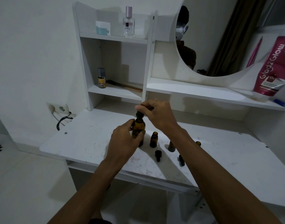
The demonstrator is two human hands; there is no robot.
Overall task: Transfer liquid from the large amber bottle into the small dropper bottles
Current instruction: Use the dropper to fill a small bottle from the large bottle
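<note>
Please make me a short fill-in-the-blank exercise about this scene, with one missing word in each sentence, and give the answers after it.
1. The left hand grips the body of the large amber glass bottle, which stands ______ on the white table.
2. The right hand pinches the black dropper cap at the ______ of that bottle.
3. The small amber glass bottle just right of it has ______ cap on.
4. Two loose black droppers lie on the table, ______ the person than the small bottles.

Answers: upright; top; no; nearer
</note>
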